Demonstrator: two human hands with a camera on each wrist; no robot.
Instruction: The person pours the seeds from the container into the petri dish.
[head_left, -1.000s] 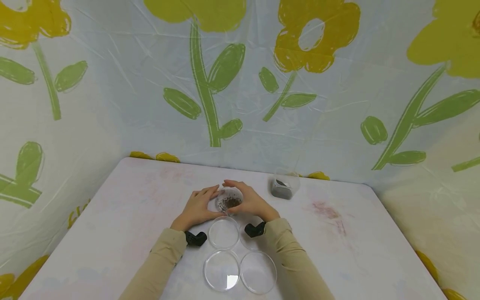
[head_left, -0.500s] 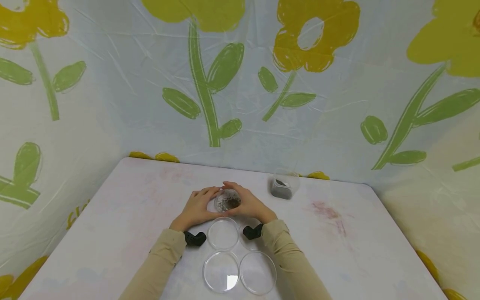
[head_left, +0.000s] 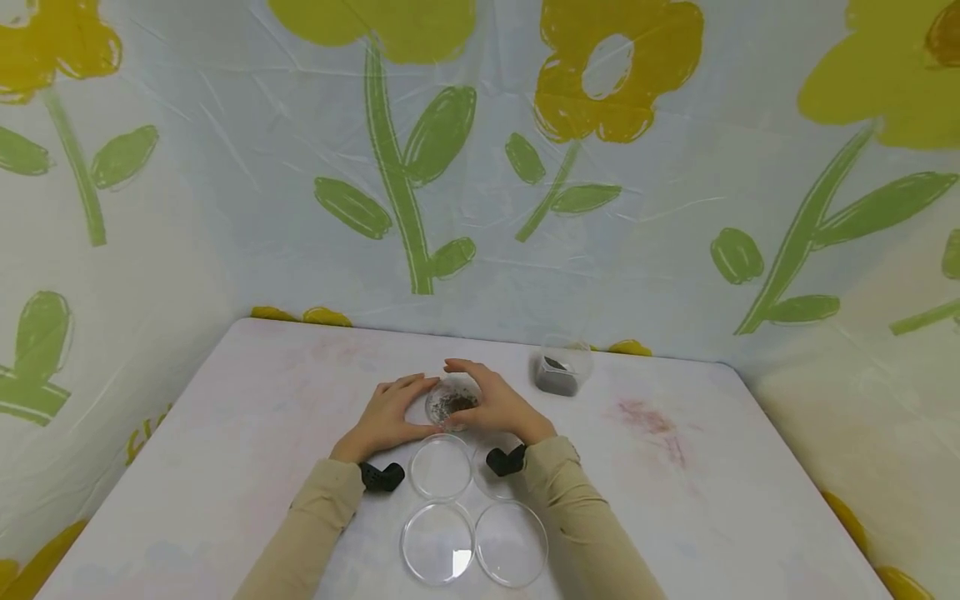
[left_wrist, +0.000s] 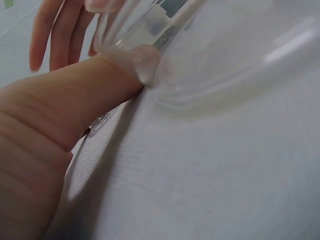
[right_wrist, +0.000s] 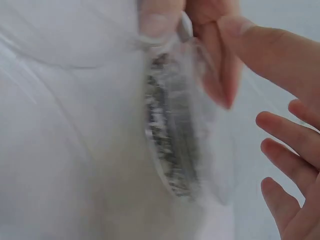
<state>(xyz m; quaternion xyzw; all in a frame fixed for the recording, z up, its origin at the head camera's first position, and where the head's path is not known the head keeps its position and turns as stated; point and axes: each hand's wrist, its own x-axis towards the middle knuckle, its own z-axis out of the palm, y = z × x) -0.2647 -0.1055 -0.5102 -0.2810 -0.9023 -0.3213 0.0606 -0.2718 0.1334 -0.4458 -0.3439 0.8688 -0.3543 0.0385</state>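
A clear petri dish (head_left: pixel 431 402) holding dark crumbs mixed with pale bits (head_left: pixel 457 403) sits among the hands, near the table's middle. My left hand (head_left: pixel 381 417) grips it from the left, thumb at the near side and fingertips at the far side. In the left wrist view, the thumb (left_wrist: pixel 95 82) overlaps the clear wall. On the opposite side, my right hand (head_left: pixel 506 408) arches around the dish with thumb and fingers spread wide. The right wrist view shows its fingers (right_wrist: pixel 290 135) apart from the dish, which stands on edge there only because that view is tilted.
Several clear round dishes (head_left: pixel 441 467) lie close together in front of the hands, one partly beneath the right wrist. A clear square tub (head_left: pixel 573 358) with dark grey material stands at the back right. Flowered cloth walls (head_left: pixel 600 275) border the table (head_left: pixel 720 467).
The head view has shifted slightly, moving the scene left. My right hand's fingers and thumb have spread a little away from the petri dish. My left hand stays at its left side.
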